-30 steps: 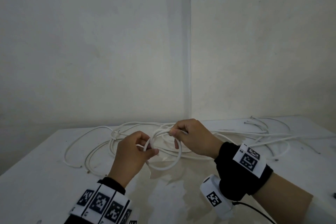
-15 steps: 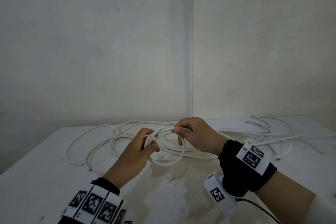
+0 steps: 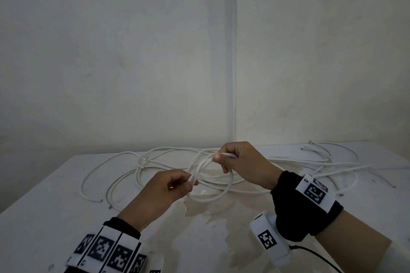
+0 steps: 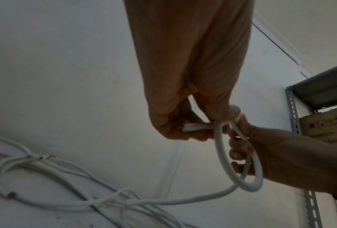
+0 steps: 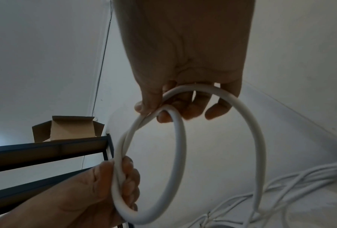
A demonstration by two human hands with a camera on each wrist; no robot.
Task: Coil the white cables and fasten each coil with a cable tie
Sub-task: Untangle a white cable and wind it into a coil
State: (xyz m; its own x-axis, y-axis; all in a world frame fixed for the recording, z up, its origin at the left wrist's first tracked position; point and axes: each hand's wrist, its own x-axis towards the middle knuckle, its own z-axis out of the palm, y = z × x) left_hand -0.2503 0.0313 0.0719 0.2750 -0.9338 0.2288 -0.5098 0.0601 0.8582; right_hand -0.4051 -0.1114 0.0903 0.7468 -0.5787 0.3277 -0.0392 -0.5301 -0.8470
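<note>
A small coil of white cable (image 3: 213, 186) (image 5: 175, 154) hangs above the white table (image 3: 221, 239), held between both hands. My left hand (image 3: 173, 186) (image 4: 191, 123) pinches the coil's left side between thumb and fingers. My right hand (image 3: 235, 159) (image 5: 175, 106) pinches the coil's top, thumb on the cable, fingers curled through the loop. The cable's loose length (image 4: 173, 200) runs from the coil down into the tangle. No cable tie shows in any view.
Several loose white cables (image 3: 155, 162) lie tangled across the table's back half, with more cables (image 3: 332, 162) trailing right. Walls meet in a corner (image 3: 233, 95) behind. A dark metal shelf (image 5: 46, 148) with a cardboard box (image 5: 70, 128) stands off to one side.
Both hands have stayed on the coil. The right hand has risen a little and the left has slid slightly lower and leftward, stretching the loop into a more slanted oval.
</note>
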